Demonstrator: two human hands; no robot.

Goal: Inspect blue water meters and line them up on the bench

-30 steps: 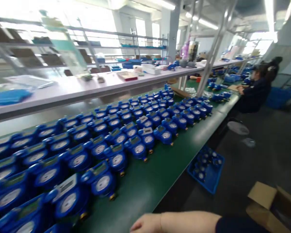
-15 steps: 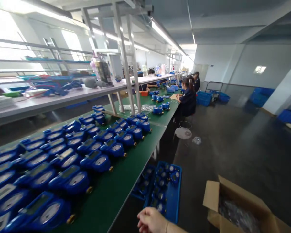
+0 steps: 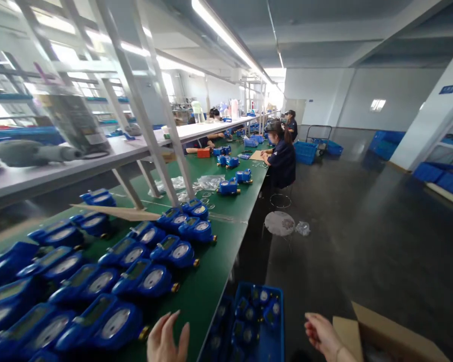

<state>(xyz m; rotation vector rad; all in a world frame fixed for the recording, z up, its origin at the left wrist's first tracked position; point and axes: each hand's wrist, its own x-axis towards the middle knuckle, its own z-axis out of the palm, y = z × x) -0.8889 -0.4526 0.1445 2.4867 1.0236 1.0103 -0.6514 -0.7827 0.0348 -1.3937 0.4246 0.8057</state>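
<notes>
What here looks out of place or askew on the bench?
A flat cardboard strip lies slanted across the rows of blue water meters. Loose clear plastic bags sit crumpled farther along the green bench. Both hands are empty.

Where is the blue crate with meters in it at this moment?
In the head view, the blue crate sits on the floor at bottom centre, beside the green bench, between the left hand and the right hand.

A seated co-worker (image 3: 281, 161), a round stool (image 3: 279, 222) and stacked blue bins (image 3: 385, 141).
</notes>
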